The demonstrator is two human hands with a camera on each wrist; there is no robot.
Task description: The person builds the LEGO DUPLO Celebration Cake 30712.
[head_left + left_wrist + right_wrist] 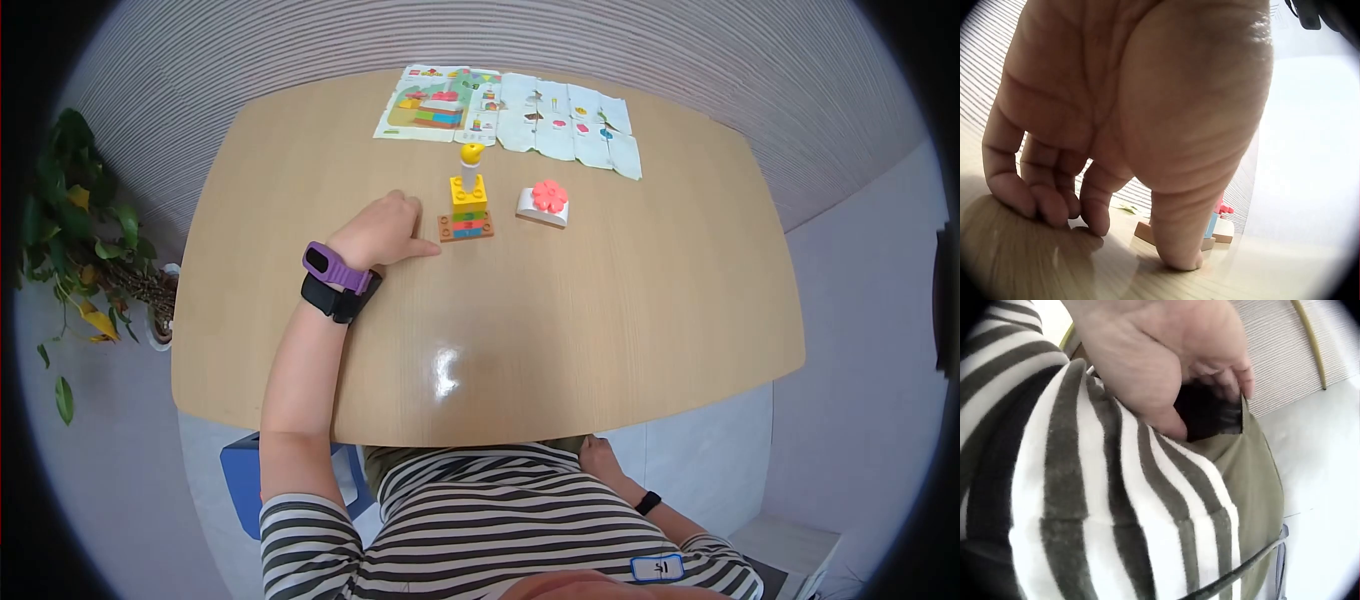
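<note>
On the table, my left hand (380, 232) rests with its fingertips and thumb down and the palm lifted, holding nothing. Just right of the thumb stands a toy brick stack: a brown base plate (445, 228), blue, red and green bricks, a yellow brick (467, 193) and a candle piece (471, 166) with a yellow flame. Further right lies a white curved brick (529, 205) topped by a pink flower piece (549, 196). My right hand (1154, 356) is down at my lap, fingers loosely curled beside olive cloth (1254, 469); a dark patch shows under it.
A creased picture instruction sheet (520, 115) lies at the table's far edge, near the ribbed wall (330, 35). A potted plant (110, 230) stands left of the table. Beneath the near left edge is a blue seat (240, 470).
</note>
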